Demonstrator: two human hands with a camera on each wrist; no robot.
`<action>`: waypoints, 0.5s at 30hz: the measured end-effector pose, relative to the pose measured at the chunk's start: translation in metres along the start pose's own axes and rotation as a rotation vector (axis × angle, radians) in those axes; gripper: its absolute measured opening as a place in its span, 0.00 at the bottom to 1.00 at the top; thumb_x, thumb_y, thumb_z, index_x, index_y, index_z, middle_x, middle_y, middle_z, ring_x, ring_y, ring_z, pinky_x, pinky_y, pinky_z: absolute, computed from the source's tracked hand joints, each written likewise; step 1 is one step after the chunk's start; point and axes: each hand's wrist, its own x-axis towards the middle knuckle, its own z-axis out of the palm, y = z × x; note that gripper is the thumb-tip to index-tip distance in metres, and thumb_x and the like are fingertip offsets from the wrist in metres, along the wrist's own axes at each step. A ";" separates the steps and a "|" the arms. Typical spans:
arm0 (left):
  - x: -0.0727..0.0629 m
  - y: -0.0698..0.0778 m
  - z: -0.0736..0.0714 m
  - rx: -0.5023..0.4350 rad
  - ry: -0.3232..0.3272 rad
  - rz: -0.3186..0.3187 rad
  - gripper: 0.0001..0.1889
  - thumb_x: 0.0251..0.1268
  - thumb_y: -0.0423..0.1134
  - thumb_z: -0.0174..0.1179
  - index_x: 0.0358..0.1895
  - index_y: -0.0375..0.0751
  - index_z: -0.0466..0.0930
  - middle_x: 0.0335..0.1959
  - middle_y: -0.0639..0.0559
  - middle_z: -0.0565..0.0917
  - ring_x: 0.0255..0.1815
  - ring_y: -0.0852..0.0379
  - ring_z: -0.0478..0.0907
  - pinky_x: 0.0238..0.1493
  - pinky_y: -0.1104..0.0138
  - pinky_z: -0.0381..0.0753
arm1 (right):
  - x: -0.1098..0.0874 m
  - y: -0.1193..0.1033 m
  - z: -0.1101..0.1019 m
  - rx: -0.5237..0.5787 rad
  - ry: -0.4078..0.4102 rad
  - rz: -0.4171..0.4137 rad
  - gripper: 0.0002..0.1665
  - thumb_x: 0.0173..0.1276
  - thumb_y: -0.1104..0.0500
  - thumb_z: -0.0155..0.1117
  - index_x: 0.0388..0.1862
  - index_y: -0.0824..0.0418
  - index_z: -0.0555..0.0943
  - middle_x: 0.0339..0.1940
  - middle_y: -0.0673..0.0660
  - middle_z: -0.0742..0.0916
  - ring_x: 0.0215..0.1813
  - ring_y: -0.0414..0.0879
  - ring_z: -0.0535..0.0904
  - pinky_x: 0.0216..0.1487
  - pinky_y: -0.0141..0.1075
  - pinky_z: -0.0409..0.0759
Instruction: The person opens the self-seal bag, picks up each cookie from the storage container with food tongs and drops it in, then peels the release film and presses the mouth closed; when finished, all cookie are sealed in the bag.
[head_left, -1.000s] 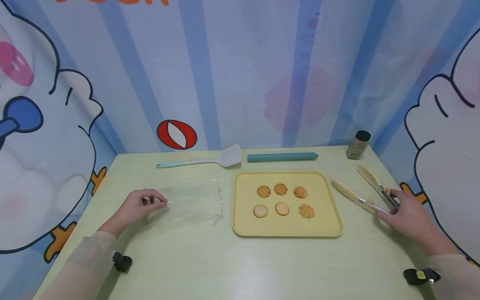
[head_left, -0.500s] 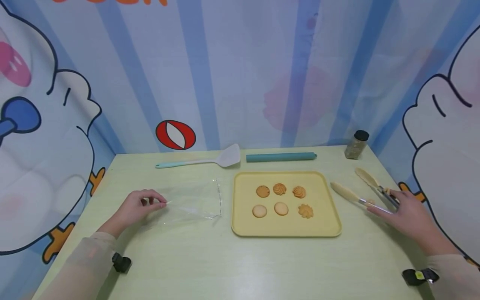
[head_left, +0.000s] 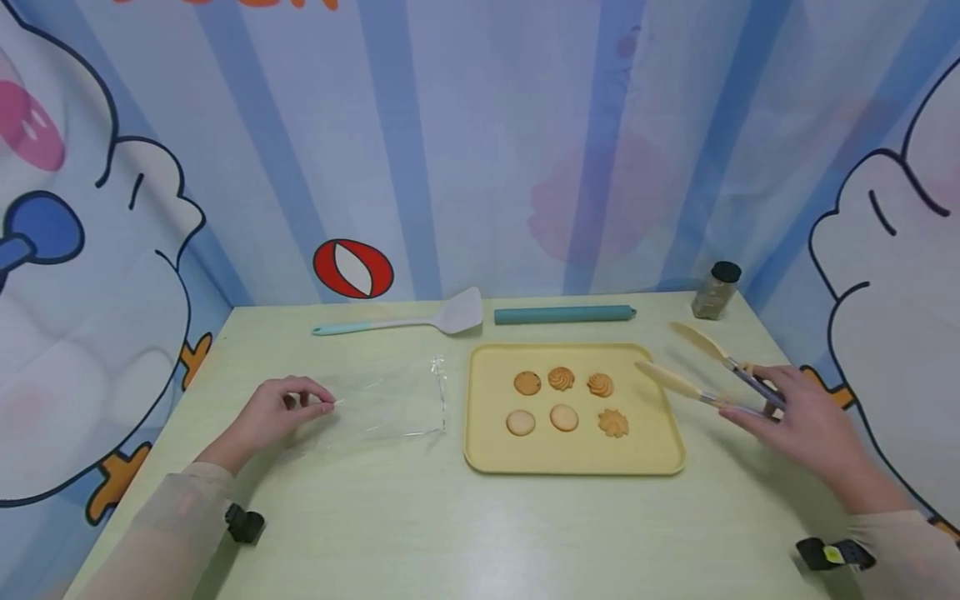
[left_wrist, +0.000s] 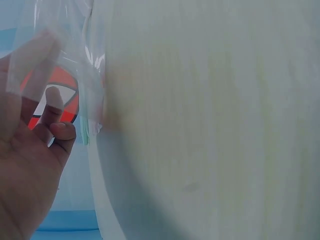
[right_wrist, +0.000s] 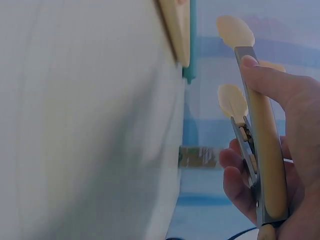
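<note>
My left hand (head_left: 281, 412) pinches the near edge of a clear plastic bag (head_left: 390, 400) between thumb and forefinger; the bag spreads rightward over the table. In the left wrist view the see-through film (left_wrist: 70, 45) overlaps my fingers. At the right, my right hand (head_left: 802, 425) grips a pair of tongs (head_left: 675, 382) with cream tips and metal arms, thumb on one arm and fingers round the other. The tong tips are spread apart, one overlapping the right edge of the yellow tray (head_left: 570, 458). Several cookies (head_left: 564, 417) lie on that tray in two rows.
Behind the tray lies a teal rolling pin (head_left: 564, 314), and left of it a spatula (head_left: 405, 321) with a pale blade. A black-capped jar (head_left: 716, 290) stands at the back right corner. A printed curtain (head_left: 480, 150) hangs along the table's far edge.
My right hand has lifted the tongs and brought them leftward, their tips now reaching the tray's edge. The left hand stays in place with the bag.
</note>
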 end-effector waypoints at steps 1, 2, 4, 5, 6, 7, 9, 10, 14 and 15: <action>0.000 0.001 0.000 -0.003 0.001 -0.002 0.07 0.66 0.49 0.71 0.43 0.56 0.90 0.41 0.56 0.86 0.42 0.52 0.73 0.39 0.66 0.72 | 0.000 -0.005 -0.001 -0.002 0.003 -0.011 0.51 0.61 0.32 0.74 0.70 0.65 0.73 0.53 0.67 0.79 0.37 0.52 0.79 0.26 0.37 0.69; 0.000 0.002 0.000 -0.005 0.002 -0.004 0.07 0.66 0.49 0.71 0.43 0.56 0.91 0.41 0.55 0.86 0.42 0.52 0.73 0.39 0.66 0.73 | 0.001 -0.011 -0.002 -0.001 0.006 -0.023 0.50 0.61 0.32 0.75 0.69 0.65 0.74 0.53 0.66 0.79 0.36 0.51 0.79 0.25 0.36 0.69; -0.001 0.004 0.000 -0.008 0.002 -0.010 0.07 0.66 0.49 0.71 0.43 0.56 0.91 0.41 0.55 0.86 0.43 0.52 0.73 0.40 0.66 0.73 | 0.002 -0.021 -0.003 0.003 0.002 -0.050 0.48 0.60 0.33 0.75 0.68 0.63 0.75 0.54 0.64 0.80 0.35 0.48 0.78 0.25 0.35 0.69; -0.001 0.004 0.000 -0.007 0.000 -0.013 0.07 0.66 0.49 0.71 0.44 0.56 0.91 0.42 0.55 0.86 0.43 0.52 0.73 0.40 0.66 0.73 | 0.003 -0.026 -0.003 0.002 -0.002 -0.065 0.48 0.60 0.33 0.75 0.68 0.62 0.75 0.54 0.63 0.80 0.34 0.46 0.78 0.25 0.35 0.69; -0.001 0.005 -0.001 -0.007 0.000 -0.016 0.07 0.66 0.48 0.71 0.44 0.55 0.91 0.42 0.55 0.86 0.43 0.51 0.73 0.40 0.66 0.73 | 0.004 -0.030 -0.002 0.003 -0.007 -0.085 0.46 0.61 0.34 0.76 0.68 0.61 0.76 0.54 0.62 0.81 0.34 0.44 0.77 0.25 0.34 0.69; -0.002 0.006 -0.001 -0.003 -0.002 -0.019 0.07 0.66 0.48 0.71 0.44 0.55 0.91 0.42 0.54 0.86 0.43 0.51 0.73 0.40 0.66 0.73 | 0.005 -0.035 -0.002 0.006 -0.012 -0.105 0.46 0.61 0.34 0.76 0.68 0.60 0.76 0.54 0.61 0.82 0.33 0.42 0.76 0.25 0.33 0.69; -0.002 0.006 -0.003 0.007 -0.005 -0.027 0.07 0.66 0.48 0.71 0.44 0.55 0.90 0.43 0.54 0.86 0.44 0.51 0.72 0.40 0.65 0.73 | 0.007 -0.045 -0.001 0.006 -0.027 -0.145 0.45 0.61 0.35 0.76 0.68 0.59 0.76 0.54 0.60 0.82 0.31 0.39 0.75 0.26 0.33 0.69; -0.002 0.006 -0.004 0.013 -0.005 -0.029 0.07 0.66 0.48 0.71 0.44 0.56 0.90 0.43 0.54 0.85 0.44 0.51 0.72 0.41 0.65 0.73 | 0.008 -0.049 0.000 0.007 -0.036 -0.164 0.44 0.61 0.35 0.76 0.68 0.58 0.76 0.54 0.59 0.83 0.31 0.38 0.74 0.26 0.33 0.69; -0.003 0.006 -0.006 0.023 -0.013 -0.021 0.07 0.66 0.47 0.72 0.44 0.55 0.90 0.43 0.54 0.85 0.44 0.51 0.72 0.42 0.65 0.73 | 0.011 -0.064 0.004 0.005 -0.066 -0.224 0.43 0.60 0.34 0.76 0.67 0.54 0.77 0.50 0.55 0.84 0.28 0.34 0.72 0.26 0.33 0.68; -0.003 0.005 -0.006 0.021 -0.015 -0.014 0.07 0.66 0.47 0.72 0.44 0.55 0.90 0.42 0.54 0.86 0.44 0.51 0.73 0.42 0.65 0.73 | 0.011 -0.067 0.005 0.002 -0.073 -0.242 0.43 0.59 0.34 0.76 0.67 0.53 0.77 0.49 0.54 0.85 0.27 0.34 0.71 0.26 0.33 0.68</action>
